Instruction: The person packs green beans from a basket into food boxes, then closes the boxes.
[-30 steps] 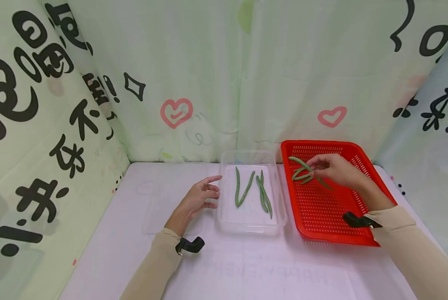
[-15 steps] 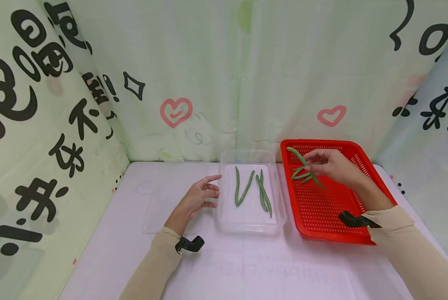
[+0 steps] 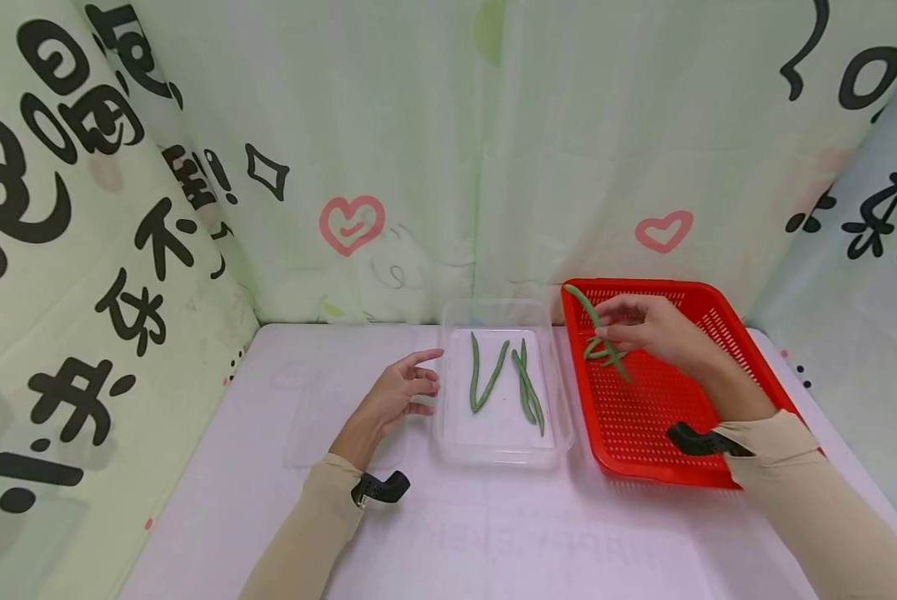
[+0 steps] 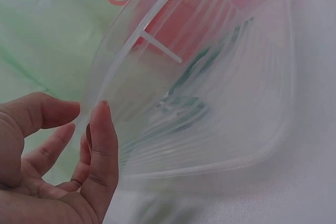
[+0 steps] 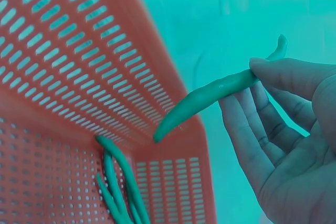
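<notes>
My right hand (image 3: 658, 337) pinches one green bean (image 3: 585, 305) between thumb and fingers, above the far left corner of the red basket (image 3: 666, 442). In the right wrist view the held bean (image 5: 205, 98) slants over the basket's rim, clear of the beans (image 5: 123, 177) below it. A small pile of green beans (image 3: 593, 350) lies in the basket. Several more beans (image 3: 491, 383) lie in a clear plastic container (image 3: 504, 457). Beside that container's left wall, my left hand (image 3: 399, 393) has relaxed, slightly bent fingers; whether they touch it I cannot tell.
A clear, flat lid-like piece (image 3: 328, 433) lies on the white tablecloth (image 3: 448, 533) left of the container. Patterned curtains (image 3: 418, 167) hang behind the table and at both sides. The basket stands just right of the container.
My right hand has moved left and slightly up with the bean, from over the pile towards the basket's left rim. The left hand stays beside the container.
</notes>
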Available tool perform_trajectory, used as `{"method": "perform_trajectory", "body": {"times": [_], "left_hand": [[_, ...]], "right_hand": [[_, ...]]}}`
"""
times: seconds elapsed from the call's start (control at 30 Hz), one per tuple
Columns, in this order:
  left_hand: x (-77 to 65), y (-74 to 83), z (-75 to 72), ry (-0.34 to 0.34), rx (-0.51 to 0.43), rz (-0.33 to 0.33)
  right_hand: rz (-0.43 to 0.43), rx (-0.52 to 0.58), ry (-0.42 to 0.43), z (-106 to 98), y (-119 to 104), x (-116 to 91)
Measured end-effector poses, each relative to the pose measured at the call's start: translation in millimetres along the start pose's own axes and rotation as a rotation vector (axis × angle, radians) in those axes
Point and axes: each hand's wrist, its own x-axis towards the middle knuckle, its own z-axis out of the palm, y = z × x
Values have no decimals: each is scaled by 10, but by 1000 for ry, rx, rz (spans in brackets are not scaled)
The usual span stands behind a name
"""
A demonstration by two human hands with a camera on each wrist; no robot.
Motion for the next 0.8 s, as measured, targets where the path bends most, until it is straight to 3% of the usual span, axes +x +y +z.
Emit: {"method": "perform_trajectory", "body": {"times": [0.27,0.8], "left_hand": [[14,1,4,9,-9,-3],[24,23,10,14,12,-7]], "right_hand": [[-2,64,-13,88,-64,29],[62,84,-19,267,-149,91]]}}
